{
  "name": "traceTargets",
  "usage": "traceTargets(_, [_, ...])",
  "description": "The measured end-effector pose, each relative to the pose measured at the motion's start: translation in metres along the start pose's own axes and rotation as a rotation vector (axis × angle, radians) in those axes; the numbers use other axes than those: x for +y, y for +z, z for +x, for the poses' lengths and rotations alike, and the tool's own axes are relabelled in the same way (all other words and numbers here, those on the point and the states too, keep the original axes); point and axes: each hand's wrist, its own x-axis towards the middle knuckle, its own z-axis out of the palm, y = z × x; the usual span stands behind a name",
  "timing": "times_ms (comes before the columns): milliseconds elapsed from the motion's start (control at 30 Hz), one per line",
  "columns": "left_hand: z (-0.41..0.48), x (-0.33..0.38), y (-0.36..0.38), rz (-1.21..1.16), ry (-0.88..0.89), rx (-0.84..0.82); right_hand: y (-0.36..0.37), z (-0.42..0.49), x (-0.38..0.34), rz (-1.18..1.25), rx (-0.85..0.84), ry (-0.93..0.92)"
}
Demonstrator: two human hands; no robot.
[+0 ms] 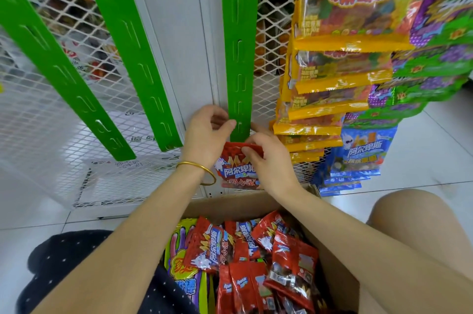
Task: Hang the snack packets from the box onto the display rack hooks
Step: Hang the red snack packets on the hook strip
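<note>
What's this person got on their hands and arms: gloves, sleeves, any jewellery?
No gloves and no sleeves in view: both forearms are bare down to the hands. The left hand has a thin, plain gold bangle sitting loosely round its wrist. The right hand and its wrist carry nothing, and I can see no rings or watch on either.

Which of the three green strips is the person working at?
The rightmost strip, beside the yellow packets: the left hand pinches its lower end, and the right hand holds a red packet just below.
</note>
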Motion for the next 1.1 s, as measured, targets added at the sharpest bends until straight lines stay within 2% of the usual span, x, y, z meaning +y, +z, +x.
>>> traceTargets(300, [-0.006, 0.008, -0.012, 0.082, -0.035, -0.216, -0.009, -0.006, 0.000, 0.077, 0.056, 0.037])
traceTargets(467, [-0.008, 0.010, -0.015, 0.056, -0.074, -0.278, -0.008, -0.007, -0.005, 0.050, 0.136, -0.013])
traceTargets(733, [-0.009, 0.016, -0.020, 0.022, -0.144, -0.331, 0.004, -0.008, -0.005, -0.002, 0.244, 0.022])
traceTargets(900, [-0.009, 0.012, -0.021, 0.001, -0.149, -0.298, 0.009, -0.011, 0.003, -0.061, 0.147, -0.006])
traceTargets(1100, [-0.011, 0.002, -0.021, 0.085, -0.038, -0.293, 0.011, -0.021, 0.014, 0.008, 0.076, 0.036])
